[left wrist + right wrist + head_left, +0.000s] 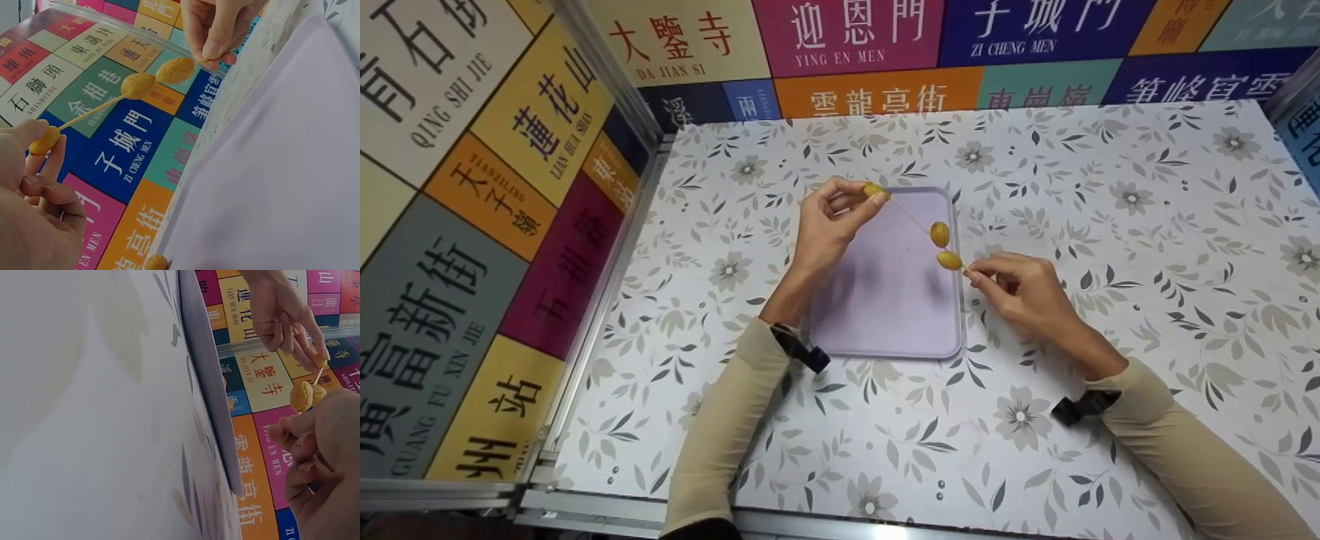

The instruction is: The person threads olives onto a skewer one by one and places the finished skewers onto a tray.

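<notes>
1. Holding a thin skewer (93, 112) above the far-right part of the lilac tray (885, 315), we pinch its right end in our right hand (1024, 296); our left hand (832, 221) pinches the end oval (876, 191) at its far-left tip.
2. Pressing off-centre could split that oval or bend the stick; a slipping left pinch might prick our fingertip.
3. We count one skewer, one tray, two threaded ovals (940, 234) near the right hand, one end oval, and at least one loose oval (156, 262) by the tray's rim.
</notes>
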`<move>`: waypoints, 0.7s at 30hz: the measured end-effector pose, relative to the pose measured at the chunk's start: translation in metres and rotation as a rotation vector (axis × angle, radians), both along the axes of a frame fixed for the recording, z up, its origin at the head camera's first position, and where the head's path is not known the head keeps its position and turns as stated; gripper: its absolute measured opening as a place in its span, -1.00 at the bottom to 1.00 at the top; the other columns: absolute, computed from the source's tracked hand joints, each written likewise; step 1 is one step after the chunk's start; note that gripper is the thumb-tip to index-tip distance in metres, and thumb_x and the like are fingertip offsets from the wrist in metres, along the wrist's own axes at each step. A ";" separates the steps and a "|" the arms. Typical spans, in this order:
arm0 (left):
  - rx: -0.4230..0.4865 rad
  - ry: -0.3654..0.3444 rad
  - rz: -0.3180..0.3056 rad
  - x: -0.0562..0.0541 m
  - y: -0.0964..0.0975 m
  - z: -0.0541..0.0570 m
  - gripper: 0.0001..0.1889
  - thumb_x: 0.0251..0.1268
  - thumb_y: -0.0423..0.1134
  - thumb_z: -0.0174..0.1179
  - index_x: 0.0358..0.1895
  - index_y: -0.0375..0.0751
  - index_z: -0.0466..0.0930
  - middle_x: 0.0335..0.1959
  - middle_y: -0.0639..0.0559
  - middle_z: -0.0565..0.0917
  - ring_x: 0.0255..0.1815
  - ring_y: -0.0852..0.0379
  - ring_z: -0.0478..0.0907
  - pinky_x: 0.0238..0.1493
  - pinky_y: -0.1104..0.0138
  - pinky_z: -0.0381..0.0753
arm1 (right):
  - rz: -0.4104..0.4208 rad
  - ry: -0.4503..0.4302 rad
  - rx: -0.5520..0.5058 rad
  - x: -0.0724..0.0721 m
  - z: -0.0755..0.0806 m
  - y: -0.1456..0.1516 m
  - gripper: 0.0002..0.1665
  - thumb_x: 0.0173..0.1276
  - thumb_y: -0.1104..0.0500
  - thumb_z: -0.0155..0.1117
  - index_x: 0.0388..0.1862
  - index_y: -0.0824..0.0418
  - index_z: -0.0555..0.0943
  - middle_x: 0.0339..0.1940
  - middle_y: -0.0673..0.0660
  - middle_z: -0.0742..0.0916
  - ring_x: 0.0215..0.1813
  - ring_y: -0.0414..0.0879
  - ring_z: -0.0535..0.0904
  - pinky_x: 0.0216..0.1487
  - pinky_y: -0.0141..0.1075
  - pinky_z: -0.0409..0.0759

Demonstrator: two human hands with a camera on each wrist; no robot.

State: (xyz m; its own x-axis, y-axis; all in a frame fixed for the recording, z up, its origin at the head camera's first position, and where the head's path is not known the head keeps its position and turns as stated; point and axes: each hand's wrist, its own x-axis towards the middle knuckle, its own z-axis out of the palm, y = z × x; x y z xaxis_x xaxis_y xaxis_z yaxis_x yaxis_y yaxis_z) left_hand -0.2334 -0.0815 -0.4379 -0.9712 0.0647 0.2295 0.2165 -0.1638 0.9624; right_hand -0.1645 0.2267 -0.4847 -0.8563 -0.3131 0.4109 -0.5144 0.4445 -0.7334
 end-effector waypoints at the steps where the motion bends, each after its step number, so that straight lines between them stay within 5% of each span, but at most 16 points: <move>1: 0.000 0.007 0.001 0.001 0.001 0.000 -0.80 0.35 -0.35 0.52 -0.06 -0.23 0.72 -0.08 -0.13 0.88 -0.01 0.04 0.85 0.13 0.19 0.81 | -0.002 0.003 -0.001 0.000 -0.001 0.000 -0.84 0.45 0.34 0.50 -0.08 0.17 0.89 -0.41 0.01 0.80 -0.58 -0.27 0.47 -0.58 -0.53 0.37; 11: -0.042 0.055 -0.023 0.007 0.006 0.004 -0.75 0.38 -0.30 0.51 0.01 -0.27 0.71 0.01 -0.16 0.86 0.01 -0.01 0.86 0.14 0.10 0.81 | -0.006 0.037 0.000 -0.001 -0.002 0.000 -0.85 0.42 0.36 0.52 -0.11 0.18 0.89 -0.40 0.01 0.81 -0.57 -0.29 0.44 -0.55 -0.54 0.33; 21: -0.043 0.062 -0.029 0.006 0.010 -0.002 -0.79 0.38 -0.30 0.50 -0.03 -0.23 0.71 -0.01 -0.13 0.88 0.08 -0.09 0.84 0.09 0.22 0.80 | 0.002 0.023 -0.001 -0.001 -0.001 -0.001 -0.83 0.43 0.36 0.50 -0.08 0.17 0.89 -0.38 0.03 0.83 -0.58 -0.28 0.46 -0.57 -0.53 0.35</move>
